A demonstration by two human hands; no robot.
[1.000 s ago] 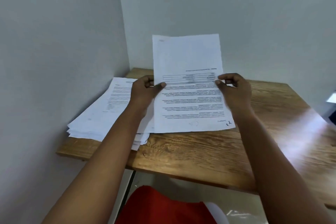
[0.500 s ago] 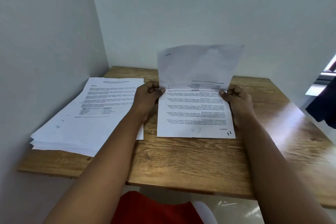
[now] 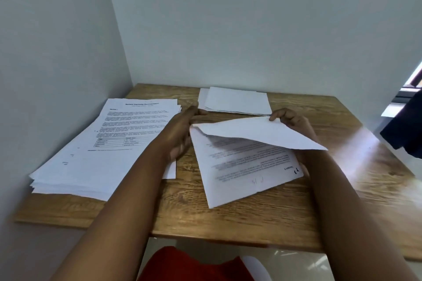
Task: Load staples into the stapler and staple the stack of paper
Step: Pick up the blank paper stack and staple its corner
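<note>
Right hand (image 3: pixel 291 121) pinching the far edge of one folded white printed sheet (image 3: pixel 246 155), left hand (image 3: pixel 182 130) beside it with straight fingers, one thick white paper stack (image 3: pixel 91 153) left of that hand, one small white pile (image 3: pixel 237 100) beyond both hands, one wooden table (image 3: pixel 262 217)

Soft daylight, right-side glare, motion blur

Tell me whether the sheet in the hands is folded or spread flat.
Folded, partly. The sheet has its top half bent over toward the person, blank back showing, and the right hand pinches that flap's edge above the printed lower half.
</note>
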